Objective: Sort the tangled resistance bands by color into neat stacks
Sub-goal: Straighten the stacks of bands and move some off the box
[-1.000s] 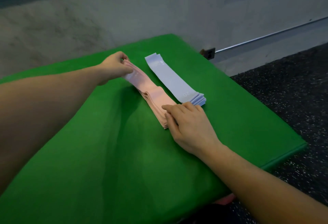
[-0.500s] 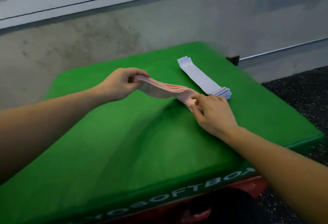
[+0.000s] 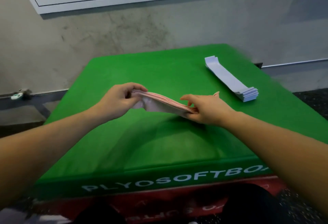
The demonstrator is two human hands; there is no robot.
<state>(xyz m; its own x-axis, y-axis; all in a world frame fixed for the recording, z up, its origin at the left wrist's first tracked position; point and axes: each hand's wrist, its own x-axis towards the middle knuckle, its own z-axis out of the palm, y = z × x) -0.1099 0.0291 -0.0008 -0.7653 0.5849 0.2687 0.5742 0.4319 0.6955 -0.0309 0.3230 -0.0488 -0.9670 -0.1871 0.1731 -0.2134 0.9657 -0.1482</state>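
Pink bands (image 3: pixel 165 102) are lifted off the green box (image 3: pixel 159 143), left hand (image 3: pixel 118 102) and right hand (image 3: pixel 205 110) each pinching an end; purple stack (image 3: pixel 230 79) already done. Next I'd guess lay them flat beside it.

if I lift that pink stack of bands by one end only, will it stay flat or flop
Likely flop: the pink stack, held at both ends by left hand and right hand, already curves between them. Its thin layers fan at the edges, so bands may slide apart.
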